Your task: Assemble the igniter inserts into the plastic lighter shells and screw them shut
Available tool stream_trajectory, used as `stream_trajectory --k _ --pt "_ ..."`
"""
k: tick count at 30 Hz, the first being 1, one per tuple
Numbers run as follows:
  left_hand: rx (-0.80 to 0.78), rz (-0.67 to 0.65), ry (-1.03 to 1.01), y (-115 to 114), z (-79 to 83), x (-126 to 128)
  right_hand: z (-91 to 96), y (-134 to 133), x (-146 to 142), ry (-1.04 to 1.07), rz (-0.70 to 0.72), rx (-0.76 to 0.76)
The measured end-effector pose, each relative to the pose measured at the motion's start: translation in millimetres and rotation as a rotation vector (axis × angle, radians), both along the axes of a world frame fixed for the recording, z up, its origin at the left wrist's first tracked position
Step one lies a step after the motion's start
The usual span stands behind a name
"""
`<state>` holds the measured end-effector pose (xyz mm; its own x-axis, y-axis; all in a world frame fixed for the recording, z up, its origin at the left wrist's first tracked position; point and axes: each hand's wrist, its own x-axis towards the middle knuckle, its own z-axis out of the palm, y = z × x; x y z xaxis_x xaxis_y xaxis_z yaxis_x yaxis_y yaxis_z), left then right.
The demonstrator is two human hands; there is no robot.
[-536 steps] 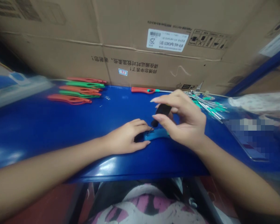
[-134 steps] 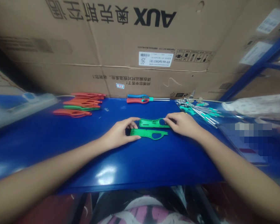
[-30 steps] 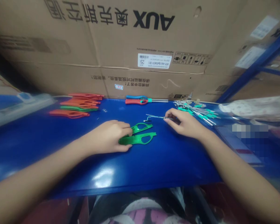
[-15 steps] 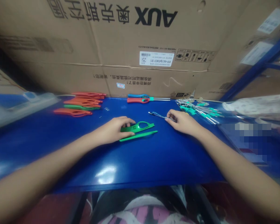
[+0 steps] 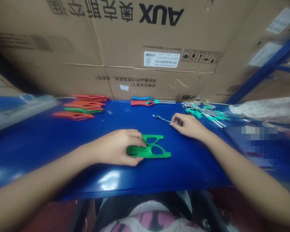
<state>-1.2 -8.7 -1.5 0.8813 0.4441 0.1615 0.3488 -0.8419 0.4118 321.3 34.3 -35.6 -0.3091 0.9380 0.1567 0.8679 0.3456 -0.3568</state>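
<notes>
Shifted toward the bench's (image 5: 178,175) front edge, unjoined green shells (image 5: 147,153) lie gripped by left hand (image 5: 120,146); right hand (image 5: 188,125) pinches wired part (image 5: 163,119); two rod-fitted handles (image 5: 136,103) line back edge

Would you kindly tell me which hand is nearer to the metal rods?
The right hand: pinching a wire, it is just left of the metal rods and a little in front. The left hand is farther left, at the green shells.
</notes>
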Motion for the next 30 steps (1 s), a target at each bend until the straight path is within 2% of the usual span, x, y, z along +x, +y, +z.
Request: stream_trajectory --k 3,8,17,24,26,28,30 --pt "0.081 -0.032 0.108 2.5 -2.2 -1.1 0.8 -0.4 -0.1 0.0 0.001 -0.014" --pt "0.18 0.089 0.18 8.3 -1.1 -3.1 0.5 -0.1 1.4 -0.002 0.01 -0.014" --pt "0.157 0.212 0.143 14.9 -9.8 -3.1 4.8 -3.1 -2.2 0.047 0.018 0.02" --pt "0.178 0.042 0.146 6.7 -8.0 -1.4 6.8 -2.4 -4.0 0.258 -0.036 0.089" --pt "0.181 0.024 0.158 5.4 -9.3 -1.1 8.1 -2.4 -6.0 0.376 -0.051 0.079" --pt "0.191 0.036 0.164 6.1 -11.0 -1.0 10.9 -3.7 -8.9 0.569 -0.044 -0.02" --pt "0.201 0.071 0.166 8.2 -12.2 -1.1 14.7 -6.0 -11.6 0.781 -0.006 -0.189"
